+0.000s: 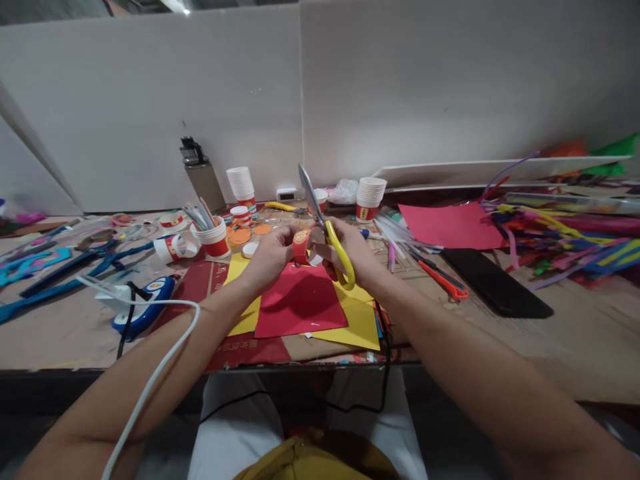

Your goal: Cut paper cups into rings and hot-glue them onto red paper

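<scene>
My left hand, fingers closed, pinches a small curved red piece with gold print, which looks cut from a paper cup. Close beside it, my right hand grips scissors with yellow handles. Their blades point up and away from me. The right fingertips are near the red piece; whether they touch it I cannot tell. Under both hands lies a red sheet on top of yellow sheets.
Stacked paper cups stand at the back. Left are a cup of pens, a tipped cup and a blue-and-white power strip. Right are an orange utility knife, a black phone and colourful pipe cleaners. A white cable crosses my left forearm.
</scene>
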